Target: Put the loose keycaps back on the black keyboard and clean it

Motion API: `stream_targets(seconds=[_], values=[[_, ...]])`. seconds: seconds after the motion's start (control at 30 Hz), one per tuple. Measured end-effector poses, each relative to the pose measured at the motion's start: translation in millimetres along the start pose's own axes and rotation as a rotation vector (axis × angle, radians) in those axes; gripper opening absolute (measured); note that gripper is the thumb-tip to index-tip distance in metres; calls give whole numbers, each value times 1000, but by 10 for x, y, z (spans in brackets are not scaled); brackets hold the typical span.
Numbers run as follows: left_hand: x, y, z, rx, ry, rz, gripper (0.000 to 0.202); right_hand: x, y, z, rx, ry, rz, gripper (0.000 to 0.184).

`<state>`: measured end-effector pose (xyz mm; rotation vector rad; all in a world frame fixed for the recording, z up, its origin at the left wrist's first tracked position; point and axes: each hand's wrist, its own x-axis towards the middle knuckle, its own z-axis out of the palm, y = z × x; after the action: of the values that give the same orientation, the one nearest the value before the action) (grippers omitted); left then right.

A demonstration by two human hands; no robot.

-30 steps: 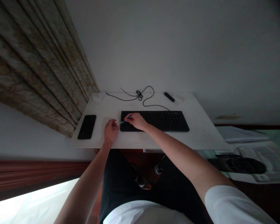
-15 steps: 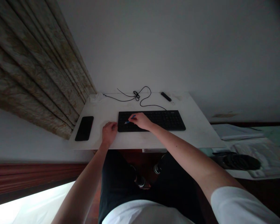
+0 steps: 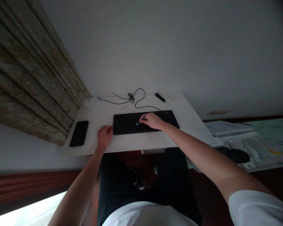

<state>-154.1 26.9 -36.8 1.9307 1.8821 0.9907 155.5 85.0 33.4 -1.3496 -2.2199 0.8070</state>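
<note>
A black keyboard (image 3: 124,122) lies across the middle of a white table (image 3: 193,125). My right hand (image 3: 153,121) rests on the keys and is closed around a small blue tool (image 3: 141,120) whose tip touches the keyboard. My left hand (image 3: 105,137) sits on the table at the keyboard's left end, fingers curled against its edge. The keyboard's black cable (image 3: 132,99) loops in a tangle behind it.
A black phone (image 3: 79,133) lies face down at the table's left edge. A small dark stick-shaped object (image 3: 160,97) lies at the back. A curtain (image 3: 25,81) hangs at left. Papers and a dark object (image 3: 235,154) sit on a lower surface at right.
My right hand has slid the blue tool rightward along the keyboard, from its left end to near the middle. My left hand has stayed at the keyboard's left edge. The view shifted.
</note>
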Motion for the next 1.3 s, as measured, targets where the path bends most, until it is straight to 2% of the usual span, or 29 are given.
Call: stream_targets(seconds=[0.4,0.6,0.9,1.17,1.3], values=[[-7,11,-5,45,-23,-1,30,-411,539,-533,-79,1,71,11],[-5,26,-14,52,-21,8,30,-611,795,-778,-94,12,181,11],[-4,61,-32,59,-31,3,30,-945,1174,-1160,-177,59,249,10],[-9,60,-37,62,-46,3,29,-1084,1399,-1398,-368,86,308,13],[1,39,-22,59,-43,3,30,-1072,1378,-1442,-448,143,288,14]])
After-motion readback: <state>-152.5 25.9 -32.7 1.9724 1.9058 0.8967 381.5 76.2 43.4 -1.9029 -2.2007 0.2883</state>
